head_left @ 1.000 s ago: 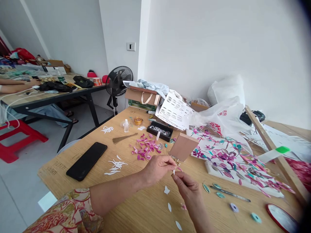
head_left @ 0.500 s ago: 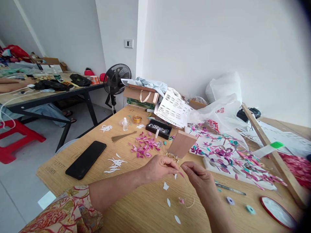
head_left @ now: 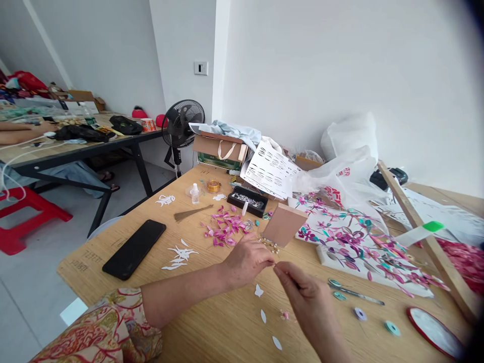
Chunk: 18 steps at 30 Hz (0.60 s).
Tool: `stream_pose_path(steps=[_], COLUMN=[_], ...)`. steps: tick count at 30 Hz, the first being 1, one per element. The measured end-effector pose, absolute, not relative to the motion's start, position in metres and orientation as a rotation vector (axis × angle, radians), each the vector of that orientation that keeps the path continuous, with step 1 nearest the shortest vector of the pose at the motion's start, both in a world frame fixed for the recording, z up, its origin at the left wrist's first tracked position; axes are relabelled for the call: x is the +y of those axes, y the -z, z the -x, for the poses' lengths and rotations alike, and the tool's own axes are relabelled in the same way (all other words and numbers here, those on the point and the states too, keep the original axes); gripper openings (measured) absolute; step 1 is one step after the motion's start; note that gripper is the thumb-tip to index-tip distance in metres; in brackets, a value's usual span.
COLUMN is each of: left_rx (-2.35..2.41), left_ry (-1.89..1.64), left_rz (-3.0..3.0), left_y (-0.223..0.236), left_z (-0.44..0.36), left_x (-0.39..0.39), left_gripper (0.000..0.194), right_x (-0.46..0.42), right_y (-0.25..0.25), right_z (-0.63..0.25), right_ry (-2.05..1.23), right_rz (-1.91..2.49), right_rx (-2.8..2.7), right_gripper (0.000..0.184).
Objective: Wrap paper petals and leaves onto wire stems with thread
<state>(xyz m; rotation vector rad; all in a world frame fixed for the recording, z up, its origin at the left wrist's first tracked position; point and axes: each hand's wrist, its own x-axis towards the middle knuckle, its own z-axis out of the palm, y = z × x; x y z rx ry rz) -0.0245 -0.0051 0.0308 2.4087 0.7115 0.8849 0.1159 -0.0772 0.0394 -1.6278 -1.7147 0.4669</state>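
My left hand (head_left: 247, 259) is closed in a pinch above the table, its fingertips almost meeting those of my right hand (head_left: 304, 292). A slim pink petal showed in the left fingers a moment ago; now the fingers mostly hide it. My right thumb and forefinger are pressed together on what looks like fine thread, barely visible. Below them lies a small pink spool (head_left: 284, 314), partly beside my right wrist. White paper cutouts rest near: a butterfly-like one (head_left: 258, 290) and a leaf shape (head_left: 263, 316). Behind my left hand spreads a heap of pink petals (head_left: 226, 226).
A black phone (head_left: 134, 249) lies left. A wooden block (head_left: 284, 224), black tray (head_left: 247, 200) and small bottle (head_left: 194, 193) stand farther back. Finished flowers cover a white foam board (head_left: 378, 269) at right, near a tweezers-like tool (head_left: 357, 293). A co-worker's arm (head_left: 22, 133) shows far left.
My hands have come closer together, and the left has turned knuckles up. The right hand has moved slightly left and down. The petal and the thread loop no longer show clearly.
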Motion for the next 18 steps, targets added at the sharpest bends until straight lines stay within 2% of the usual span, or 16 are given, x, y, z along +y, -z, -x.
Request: stream_pose_path(steps=[4, 7, 10, 18], left_rx=[0.645, 0.715, 0.791, 0.895], left_ry=[-0.801, -0.77, -0.826, -1.03], left_rz=[-2.107, -1.718, -1.572, -2.157], left_y=[-0.03, -0.028, -0.029, -0.033], left_z=[0.022, 0.021, 0.02, 0.02], left_x=[-0.008, -0.009, -0.007, -0.001], left_gripper=[0.014, 0.013, 0.011, 0.011], right_x=[-0.061, -0.053, -0.053, -0.075], right_y=[-0.043, -0.028, -0.01, 0.001], right_z=[-0.134, -0.136, -0.128, -0.1], right_ry=[-0.553, -0.748, -0.859, -0.91], right_rz=[1.59, 1.512, 1.435, 1.522], right_rx=[-1.613, -1.474, -1.372, -1.321], right_gripper=[0.027, 0.03, 0.032, 0.032])
